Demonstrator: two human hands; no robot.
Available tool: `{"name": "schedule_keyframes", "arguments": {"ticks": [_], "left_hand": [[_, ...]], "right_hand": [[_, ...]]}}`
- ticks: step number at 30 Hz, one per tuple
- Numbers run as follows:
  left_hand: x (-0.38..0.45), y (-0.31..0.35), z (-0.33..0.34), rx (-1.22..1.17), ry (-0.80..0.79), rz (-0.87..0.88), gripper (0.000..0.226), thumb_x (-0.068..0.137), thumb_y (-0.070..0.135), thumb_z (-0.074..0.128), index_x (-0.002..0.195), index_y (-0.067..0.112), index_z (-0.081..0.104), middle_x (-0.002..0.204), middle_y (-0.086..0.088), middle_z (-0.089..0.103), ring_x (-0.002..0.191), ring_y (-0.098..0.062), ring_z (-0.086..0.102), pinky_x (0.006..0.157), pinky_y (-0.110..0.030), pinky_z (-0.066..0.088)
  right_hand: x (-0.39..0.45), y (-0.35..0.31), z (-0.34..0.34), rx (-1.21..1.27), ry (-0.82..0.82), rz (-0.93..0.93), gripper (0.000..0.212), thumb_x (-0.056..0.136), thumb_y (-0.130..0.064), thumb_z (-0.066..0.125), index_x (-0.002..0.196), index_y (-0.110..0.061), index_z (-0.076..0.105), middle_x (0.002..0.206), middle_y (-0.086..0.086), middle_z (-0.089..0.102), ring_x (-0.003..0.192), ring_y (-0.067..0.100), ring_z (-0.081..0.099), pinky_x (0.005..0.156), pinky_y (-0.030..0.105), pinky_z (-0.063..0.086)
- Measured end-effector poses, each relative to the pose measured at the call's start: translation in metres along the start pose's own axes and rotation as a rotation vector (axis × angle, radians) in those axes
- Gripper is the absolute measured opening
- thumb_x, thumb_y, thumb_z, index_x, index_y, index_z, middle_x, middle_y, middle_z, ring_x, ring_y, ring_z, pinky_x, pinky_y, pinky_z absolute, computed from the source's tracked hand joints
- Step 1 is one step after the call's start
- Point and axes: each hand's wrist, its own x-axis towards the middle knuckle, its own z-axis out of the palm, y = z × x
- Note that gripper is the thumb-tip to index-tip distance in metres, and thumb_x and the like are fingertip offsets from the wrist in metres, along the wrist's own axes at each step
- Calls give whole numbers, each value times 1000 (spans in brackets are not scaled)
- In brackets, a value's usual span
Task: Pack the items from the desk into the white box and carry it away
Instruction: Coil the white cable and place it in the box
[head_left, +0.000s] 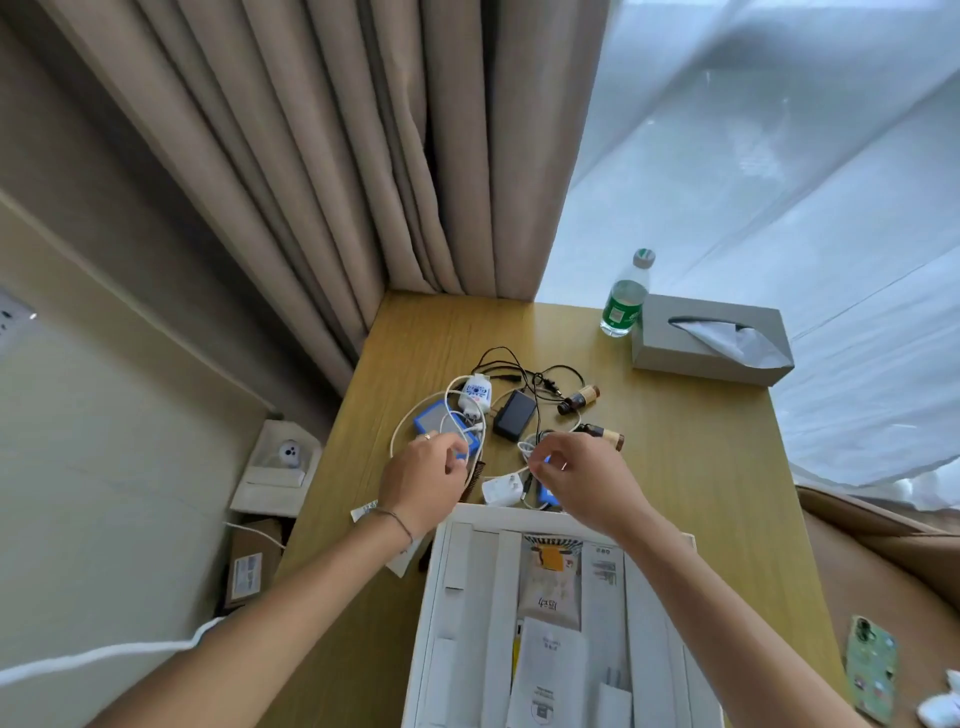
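Note:
The open white box (436, 613) sits at the desk's near edge with paper packets and leaflets inside. Beyond it lies a tangle of items: a blue-framed device (436, 418), a white patterned charger (475, 395), a black power brick (514, 414), black cables (511, 364), two small brown bottles (579, 399), a white plug adapter (500, 489) and a brown comb (475, 475). My left hand (423, 478) pinches a white cable (402, 426) at the blue device. My right hand (582, 475) pinches another white cable (525, 451) near the adapter.
A water bottle (626, 296) and a grey tissue box (711, 340) stand at the desk's far right. A phone in a green case (870, 670) lies at the near right. Curtains hang behind the desk. Cardboard boxes (252, 561) sit on the floor to the left.

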Motion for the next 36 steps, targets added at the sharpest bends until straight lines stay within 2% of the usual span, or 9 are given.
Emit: {"name": "schedule_keyframes", "arguments": {"ticks": [5, 10, 14, 17, 22, 26, 30, 33, 36], "left_hand": [[44, -27, 7, 87, -30, -119, 20, 92, 19, 54, 106, 26, 66, 105, 4, 66, 85, -16, 63, 65, -28, 49], [69, -42, 19, 160, -82, -165, 10, 92, 19, 57, 99, 23, 63, 108, 1, 64, 91, -21, 63, 73, -32, 50], [77, -51, 28, 192, -123, -182, 4, 93, 22, 60, 96, 23, 63, 102, 0, 68, 91, -23, 65, 72, -31, 51], [79, -57, 29, 172, -148, -190, 7, 93, 24, 59, 88, 23, 64, 95, 0, 70, 90, -24, 67, 74, -32, 52], [73, -51, 19, -73, -95, -106, 18, 88, 30, 66, 75, 19, 62, 72, 5, 65, 71, -19, 63, 64, -31, 50], [61, -34, -5, -345, -21, -18, 33, 90, 30, 66, 65, 12, 53, 56, 8, 52, 52, -6, 46, 54, -27, 39], [48, -13, -37, -464, 33, 80, 41, 93, 29, 63, 67, 2, 46, 58, 3, 44, 54, -9, 40, 55, -30, 36], [39, 5, -64, -585, -26, 144, 35, 96, 30, 55, 72, 5, 47, 60, -3, 46, 56, -15, 46, 56, -44, 44], [30, 23, -88, -712, -67, 207, 24, 99, 20, 48, 78, 8, 48, 58, -6, 48, 53, -19, 48, 58, -46, 49]], "right_hand": [[14, -2, 9, 34, 1, 57, 18, 94, -21, 60, 103, -20, 75, 88, -5, 76, 77, 8, 69, 77, 37, 61], [21, -1, 18, 50, 16, 99, 17, 92, -20, 60, 98, -21, 76, 86, -6, 75, 76, 10, 67, 76, 41, 60], [22, 1, 24, 61, -8, 122, 17, 93, -21, 61, 99, -20, 77, 89, -6, 75, 78, 12, 68, 76, 43, 60], [24, 2, 27, 51, -8, 145, 16, 92, -19, 61, 95, -20, 77, 82, -6, 74, 75, 12, 68, 75, 44, 59], [27, 3, 30, 70, 5, 157, 15, 92, -20, 62, 94, -21, 77, 82, -7, 74, 75, 10, 68, 75, 43, 59], [30, -4, 28, 116, 40, 135, 16, 92, -17, 62, 97, -19, 77, 89, -6, 76, 82, 11, 70, 79, 42, 60], [31, -18, 20, 192, 158, 92, 20, 92, -13, 60, 100, -21, 76, 94, -6, 75, 86, 10, 68, 82, 42, 59], [31, -33, 12, 275, 278, 11, 23, 93, -12, 60, 106, -25, 73, 100, -11, 72, 87, 4, 65, 81, 41, 58], [30, -46, 3, 288, 263, -130, 40, 89, -18, 67, 126, -31, 63, 123, -15, 65, 113, 4, 58, 97, 34, 51]]}}
